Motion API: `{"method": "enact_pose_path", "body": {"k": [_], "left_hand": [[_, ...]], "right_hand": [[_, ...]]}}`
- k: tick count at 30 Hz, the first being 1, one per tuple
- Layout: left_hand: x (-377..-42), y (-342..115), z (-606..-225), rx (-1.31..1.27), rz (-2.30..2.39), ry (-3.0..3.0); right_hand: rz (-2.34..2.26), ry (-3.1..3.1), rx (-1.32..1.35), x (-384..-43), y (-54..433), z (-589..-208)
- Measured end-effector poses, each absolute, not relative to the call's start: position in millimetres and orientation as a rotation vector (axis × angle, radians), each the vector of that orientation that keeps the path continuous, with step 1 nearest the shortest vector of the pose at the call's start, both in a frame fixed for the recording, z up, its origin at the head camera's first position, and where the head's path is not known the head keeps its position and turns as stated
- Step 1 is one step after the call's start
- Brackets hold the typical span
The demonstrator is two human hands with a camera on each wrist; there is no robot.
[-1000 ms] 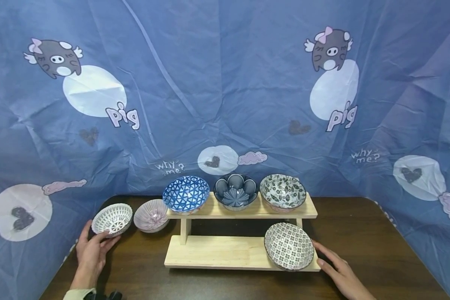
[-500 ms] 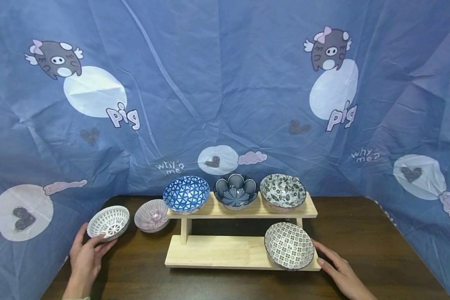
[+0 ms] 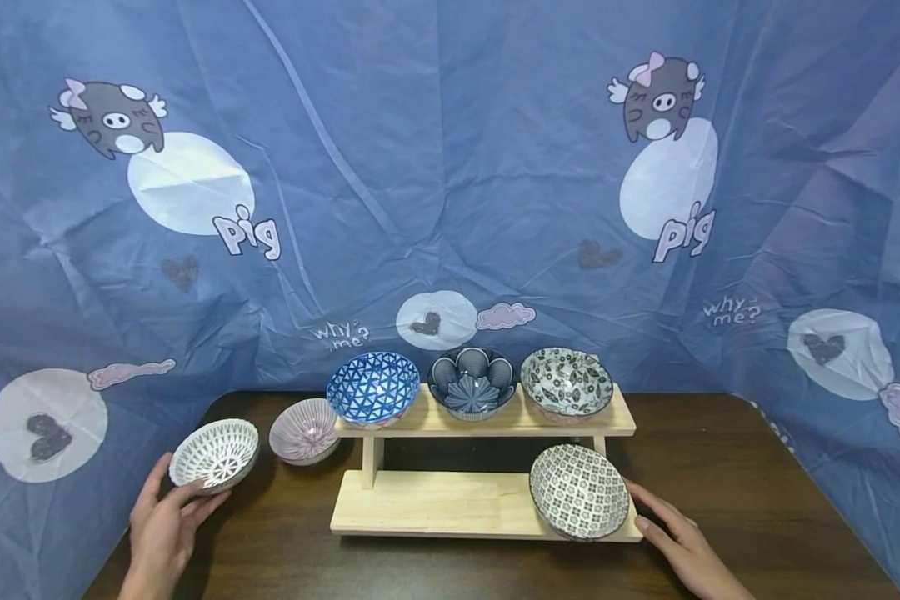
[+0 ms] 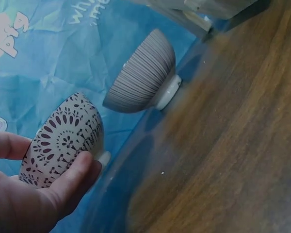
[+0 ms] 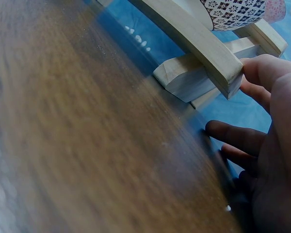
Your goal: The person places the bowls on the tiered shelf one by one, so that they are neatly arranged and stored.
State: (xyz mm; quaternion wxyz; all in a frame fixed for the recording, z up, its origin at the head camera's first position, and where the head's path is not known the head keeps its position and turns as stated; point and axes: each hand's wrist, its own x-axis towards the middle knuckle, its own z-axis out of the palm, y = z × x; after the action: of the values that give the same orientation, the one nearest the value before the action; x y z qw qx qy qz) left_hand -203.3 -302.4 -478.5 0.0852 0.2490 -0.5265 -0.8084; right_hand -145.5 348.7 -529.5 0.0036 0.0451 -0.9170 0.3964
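Note:
My left hand (image 3: 163,525) grips a white bowl with a grey radial pattern (image 3: 221,450) by its side, the thumb near the rim. In the left wrist view, dark petal-like marks cover this bowl's outside (image 4: 63,141), and it is tilted. Just right of it stands a pink-streaked bowl (image 3: 305,432). With fingers fairly straight, my right hand (image 3: 682,546) touches the right end of the lower board of a wooden two-tier stand (image 3: 420,504). A bowl with a grey lattice pattern (image 3: 579,492) sits on that board, close to my right fingertips.
Along the stand's upper board are a blue triangle-patterned bowl (image 3: 372,387), a dark blue petal-patterned bowl (image 3: 471,385) and a leaf-patterned bowl (image 3: 566,382). Beneath everything is a dark wooden table (image 3: 750,475). A blue printed cloth (image 3: 450,167) hangs behind and at both sides.
My left hand has drawn the grey radial-patterned bowl toward me and slightly left, away from the pink-streaked bowl. My right hand and the stand stay where they were.

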Motion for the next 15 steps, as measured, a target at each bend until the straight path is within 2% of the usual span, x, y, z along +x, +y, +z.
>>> {"method": "enact_pose_path", "body": {"k": [15], "left_hand": [[-179.0, -305.2, -473.7, 0.537, -2.436, -1.690]], "right_hand": [[1.272, -2.881, 0.115, -145.7, 347.4, -526.5]]}}
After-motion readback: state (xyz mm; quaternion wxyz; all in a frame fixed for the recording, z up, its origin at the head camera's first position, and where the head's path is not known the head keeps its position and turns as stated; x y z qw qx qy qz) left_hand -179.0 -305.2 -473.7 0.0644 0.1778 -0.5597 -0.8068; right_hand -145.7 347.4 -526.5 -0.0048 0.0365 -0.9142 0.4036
